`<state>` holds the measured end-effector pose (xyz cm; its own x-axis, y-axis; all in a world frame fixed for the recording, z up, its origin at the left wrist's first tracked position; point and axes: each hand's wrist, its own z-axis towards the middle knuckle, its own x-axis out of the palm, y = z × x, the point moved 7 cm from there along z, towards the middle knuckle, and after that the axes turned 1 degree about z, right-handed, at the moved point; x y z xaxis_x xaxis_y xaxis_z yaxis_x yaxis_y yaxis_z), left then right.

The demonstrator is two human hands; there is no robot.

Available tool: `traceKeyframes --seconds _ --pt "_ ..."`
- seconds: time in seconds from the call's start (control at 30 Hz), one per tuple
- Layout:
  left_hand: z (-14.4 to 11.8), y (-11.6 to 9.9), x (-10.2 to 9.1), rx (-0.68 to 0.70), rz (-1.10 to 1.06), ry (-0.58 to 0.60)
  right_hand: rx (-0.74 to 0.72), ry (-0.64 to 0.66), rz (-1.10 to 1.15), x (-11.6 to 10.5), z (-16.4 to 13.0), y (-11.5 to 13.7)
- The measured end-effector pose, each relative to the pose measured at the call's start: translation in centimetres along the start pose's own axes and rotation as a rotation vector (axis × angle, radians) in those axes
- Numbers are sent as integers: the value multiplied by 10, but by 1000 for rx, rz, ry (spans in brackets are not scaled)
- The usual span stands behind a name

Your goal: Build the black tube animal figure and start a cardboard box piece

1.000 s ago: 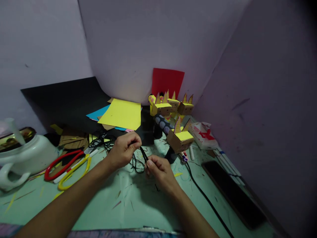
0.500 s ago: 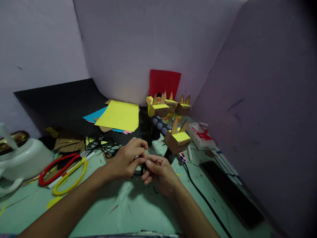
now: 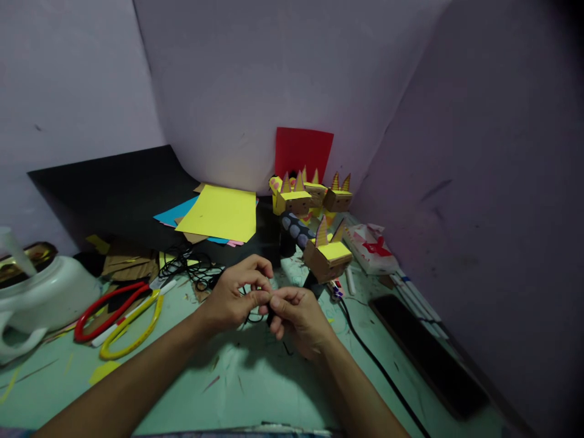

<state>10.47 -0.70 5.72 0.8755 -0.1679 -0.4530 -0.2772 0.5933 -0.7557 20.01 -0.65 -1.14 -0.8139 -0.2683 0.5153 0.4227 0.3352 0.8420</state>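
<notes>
Left hand [image 3: 239, 295]: fingers curled, pinch unclear | right hand [image 3: 298, 317]: pinches black cord [image 3: 270, 316], axis curling toward 9 o'clock | blue scribble [image 3: 337, 320]: illegible

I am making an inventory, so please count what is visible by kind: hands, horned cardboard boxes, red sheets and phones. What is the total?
Hands: 2, left hand and right hand
Horned cardboard boxes: 4
Red sheet: 1
Black phone: 1
Total: 8
</notes>
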Motion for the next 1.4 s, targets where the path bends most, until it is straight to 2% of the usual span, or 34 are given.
traceKeyframes --seconds 0.1,0.23,0.4,0.47,0.53,0.6,0.67,0.77,0.9,1.2,1.4 --pt "0 1 -2 -15 -48 -49 -19 2 2 0 0 0" --pt "-1 7 0 -42 -99 -54 -31 -9 -11 -3 1 1" --pt "3 13 1 -101 -93 -68 -94 -107 23 -14 3 8" --pt "5 15 -2 -173 -74 -111 -113 -139 24 -18 3 9" --pt "3 22 -1 -309 -90 -130 -116 -143 27 -19 3 9" --pt "-1 30 4 -451 -161 -122 -122 -148 30 -20 3 9" --pt "-4 34 7 -526 -235 -130 -144 -166 21 -22 4 9" --pt "-6 32 8 -542 -275 -162 -198 -216 -2 -27 4 11" --pt "-8 34 13 -592 -276 -124 -210 -265 -10 -31 4 10" --pt "-8 43 17 -612 -257 -92 -242 -244 -87 -27 3 9" --pt "-9 47 18 -618 -395 -133 -245 -230 -83 -28 4 8"
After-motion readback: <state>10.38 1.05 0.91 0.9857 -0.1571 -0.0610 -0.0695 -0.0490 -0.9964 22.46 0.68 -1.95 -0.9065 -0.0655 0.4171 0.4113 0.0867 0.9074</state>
